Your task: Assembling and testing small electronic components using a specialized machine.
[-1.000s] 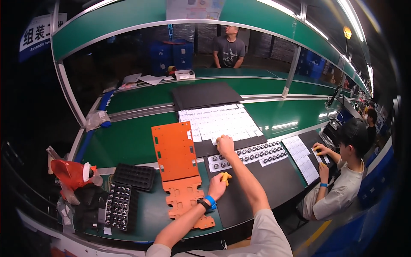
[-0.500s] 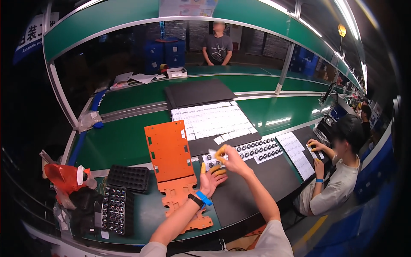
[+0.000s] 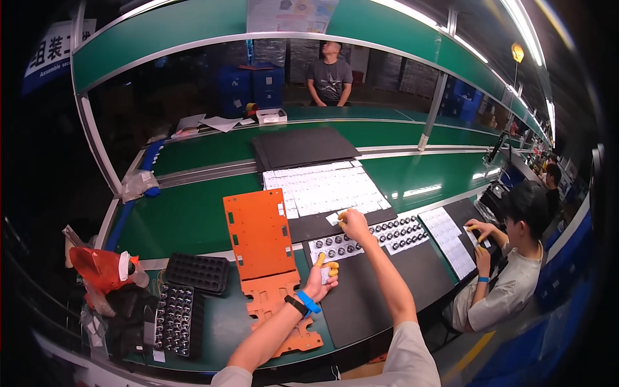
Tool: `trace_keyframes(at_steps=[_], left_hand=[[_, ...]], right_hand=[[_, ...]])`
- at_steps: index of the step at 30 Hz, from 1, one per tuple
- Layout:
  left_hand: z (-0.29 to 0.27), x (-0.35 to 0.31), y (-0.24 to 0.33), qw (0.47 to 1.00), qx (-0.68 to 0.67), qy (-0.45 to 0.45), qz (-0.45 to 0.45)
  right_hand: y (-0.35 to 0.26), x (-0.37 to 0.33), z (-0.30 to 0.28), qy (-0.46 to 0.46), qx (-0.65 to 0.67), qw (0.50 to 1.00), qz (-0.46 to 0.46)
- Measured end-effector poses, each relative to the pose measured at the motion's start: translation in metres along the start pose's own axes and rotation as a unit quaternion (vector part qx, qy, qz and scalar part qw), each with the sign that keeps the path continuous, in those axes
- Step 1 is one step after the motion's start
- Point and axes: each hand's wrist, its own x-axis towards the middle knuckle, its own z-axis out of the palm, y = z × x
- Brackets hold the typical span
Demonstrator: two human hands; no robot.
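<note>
My left hand (image 3: 320, 282), with yellow finger covers, is closed on a small white card (image 3: 325, 275) in front of the orange fixture plate (image 3: 261, 238). My right hand (image 3: 354, 226) reaches farther forward, its covered fingertips pinching another small white card (image 3: 333, 218) at the near edge of the printed white sheets (image 3: 325, 187). Just beyond my left hand, rows of round black parts (image 3: 339, 245) sit on white cards. More such rows (image 3: 401, 232) lie to the right. A black mat (image 3: 387, 293) spreads beneath my right forearm.
Black trays stand at left, one with shiny round parts (image 3: 174, 320), another with round pockets (image 3: 196, 272). A red bag (image 3: 97, 267) lies at the far left. At right, a co-worker (image 3: 509, 258) handles cards beside white sheets (image 3: 448, 238). Another person (image 3: 330, 77) is beyond the bench.
My right hand has moved forward and right, away from my left hand, to the white sheets' near edge. My left hand's fingers have curled in, with a white card now visible in them.
</note>
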Motion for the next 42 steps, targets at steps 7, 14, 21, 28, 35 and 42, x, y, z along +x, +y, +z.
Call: trace_keyframes(at_steps=[7,14,21,28,35,42], left_hand=[[-0.006,0.002,0.004,0.998,-0.005,-0.057,-0.027],[0.005,-0.003,0.006,1.0,-0.017,-0.013,-0.022],[0.008,-0.012,0.012,0.995,-0.102,0.018,0.017],[-0.008,-0.002,0.007,0.998,-0.05,-0.02,-0.012],[-0.001,0.002,-0.001,0.998,0.012,-0.023,-0.063],[0.0,0.002,0.002,0.998,-0.002,-0.026,-0.064]], right_hand=[[0.006,0.018,0.022,-0.019,-0.069,0.997,-0.038],[-0.033,0.001,-0.019,-0.016,0.11,0.994,0.014],[-0.113,-0.058,-0.114,-0.104,0.324,0.939,-0.044],[-0.105,-0.069,-0.118,-0.21,0.26,0.942,-0.027],[0.016,-0.007,-0.052,0.048,0.079,0.983,0.161],[0.037,0.009,-0.004,-0.036,-0.049,0.998,0.031]])
